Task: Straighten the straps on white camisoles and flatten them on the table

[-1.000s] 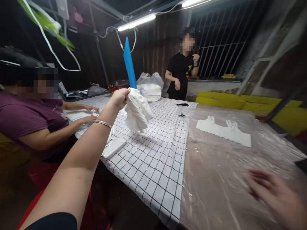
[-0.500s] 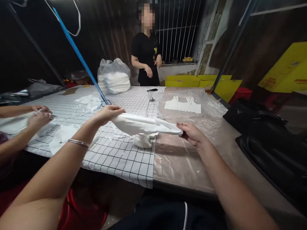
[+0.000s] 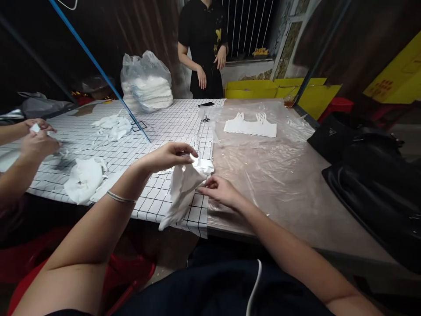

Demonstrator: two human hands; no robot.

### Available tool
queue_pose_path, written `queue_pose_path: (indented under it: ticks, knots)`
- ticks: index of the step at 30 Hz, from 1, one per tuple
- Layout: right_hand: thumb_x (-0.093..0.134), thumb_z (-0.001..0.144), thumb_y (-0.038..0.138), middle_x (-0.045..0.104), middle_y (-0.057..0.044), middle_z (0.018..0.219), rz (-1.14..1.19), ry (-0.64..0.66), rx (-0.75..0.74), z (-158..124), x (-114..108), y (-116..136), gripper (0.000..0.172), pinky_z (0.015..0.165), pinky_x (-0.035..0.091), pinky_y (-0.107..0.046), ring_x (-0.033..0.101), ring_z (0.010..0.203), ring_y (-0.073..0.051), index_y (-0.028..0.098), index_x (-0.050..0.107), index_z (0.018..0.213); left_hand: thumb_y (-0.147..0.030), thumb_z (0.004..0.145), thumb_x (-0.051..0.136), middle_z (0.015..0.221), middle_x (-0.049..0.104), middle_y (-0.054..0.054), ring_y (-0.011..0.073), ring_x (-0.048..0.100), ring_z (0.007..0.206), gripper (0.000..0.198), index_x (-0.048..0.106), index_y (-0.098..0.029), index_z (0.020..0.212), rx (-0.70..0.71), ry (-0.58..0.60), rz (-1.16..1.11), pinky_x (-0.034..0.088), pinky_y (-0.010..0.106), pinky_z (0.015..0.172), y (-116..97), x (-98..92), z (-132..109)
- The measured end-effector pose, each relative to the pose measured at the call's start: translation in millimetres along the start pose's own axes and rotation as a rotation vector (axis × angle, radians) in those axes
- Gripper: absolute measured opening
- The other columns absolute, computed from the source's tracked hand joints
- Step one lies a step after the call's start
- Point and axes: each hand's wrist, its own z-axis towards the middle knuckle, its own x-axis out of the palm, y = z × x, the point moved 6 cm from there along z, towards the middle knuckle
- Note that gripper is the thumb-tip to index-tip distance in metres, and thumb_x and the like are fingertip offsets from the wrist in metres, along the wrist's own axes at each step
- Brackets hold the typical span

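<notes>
A limp white garment hangs down in folds over the front edge of the checked cloth. My left hand pinches it at the top, thumb and fingers together. Lower on its right side, my right hand has its fingertips closed on the garment's edge. Beyond my hands, a white bra top with thin straps lies flat on clear plastic. Small black scissors rest behind my left hand, near a dark phone.
At left, a co-worker's hands handle white fabric. Crumpled white garments lie beside them. A bagged white stack stands at the back, near a slanting blue pole. A person stands opposite. Black bags sit at right.
The garment was stretched sideways between my hands; now it droops downward. My right hand has come left, closer to my left hand. The view has tilted lower.
</notes>
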Motion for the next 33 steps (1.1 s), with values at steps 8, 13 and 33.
queue_pose_path:
  ticks: [8, 13, 33]
  knots:
    - [0.071, 0.069, 0.024, 0.067, 0.0, 0.072, 0.378, -0.032, 0.032, 10.2, -8.7, 7.2, 0.012, 0.068, 0.049, -0.029, 0.06, 0.066, -0.013, 0.019, 0.061, 0.073, 0.004, 0.067, 0.073, 0.075, 0.064, 0.004, 0.0106, 0.057, 0.065, 0.018, 0.073, -0.012, 0.076, 0.184, 0.084, -0.078, 0.045, 0.017, 0.056, -26.1, 23.3, 0.9]
    - [0.075, 0.072, 0.034, 0.07, -0.002, 0.086, 0.616, -0.009, 0.066, 8.9, -31.0, 12.1, 0.032, 0.074, 0.053, -0.031, 0.067, 0.078, -0.016, 0.022, 0.048, 0.085, -0.007, 0.068, 0.077, 0.073, 0.062, 0.002, 0.0113, 0.057, 0.067, 0.015, 0.072, -0.014, 0.081, 0.246, 0.204, 0.04, 0.046, 0.019, 0.057, -6.4, 48.8, 15.0]
    - [0.058, 0.067, 0.006, 0.06, 0.0, 0.073, -0.942, -0.573, -0.412, -50.1, -80.3, 121.2, 0.029, 0.064, 0.037, -0.029, 0.054, 0.067, -0.018, 0.022, 0.058, 0.091, -0.006, 0.06, 0.077, 0.074, 0.064, -0.001, 0.014, 0.058, 0.076, 0.022, 0.064, -0.017, 0.074, 0.247, 0.112, -0.375, 0.048, 0.025, 0.073, 28.0, 154.4, 73.8]
